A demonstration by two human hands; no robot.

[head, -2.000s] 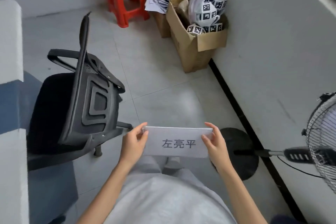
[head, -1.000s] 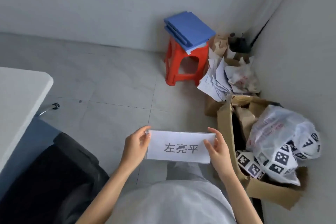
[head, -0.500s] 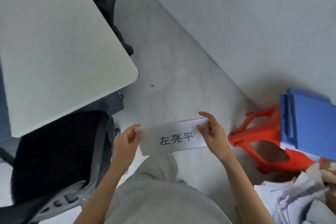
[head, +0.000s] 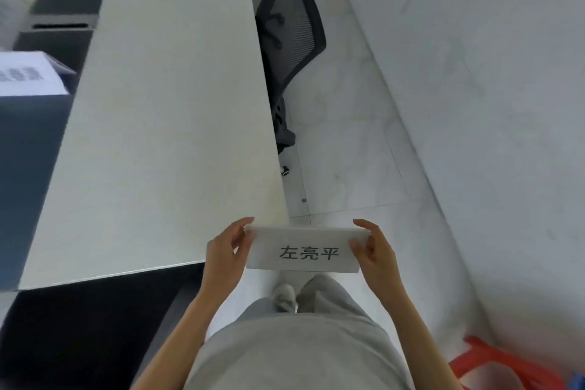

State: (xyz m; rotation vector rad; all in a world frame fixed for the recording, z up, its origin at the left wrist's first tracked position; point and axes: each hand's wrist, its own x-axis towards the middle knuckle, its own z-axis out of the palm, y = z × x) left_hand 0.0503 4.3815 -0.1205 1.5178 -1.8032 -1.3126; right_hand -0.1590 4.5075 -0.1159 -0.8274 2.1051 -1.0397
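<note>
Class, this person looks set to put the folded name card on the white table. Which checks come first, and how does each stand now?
1. Left hand pinches the left end of the folded white paper name card: ok.
2. Right hand pinches its right end: ok.
3. Card held level, black print readable: ok.
4. Card over the white rectangular table top: not ok, it hangs mostly over the floor by the table's corner.
5. Card will stand unaided once released: cannot tell.
6. Black mesh office chair apart from both hands: ok.
</note>
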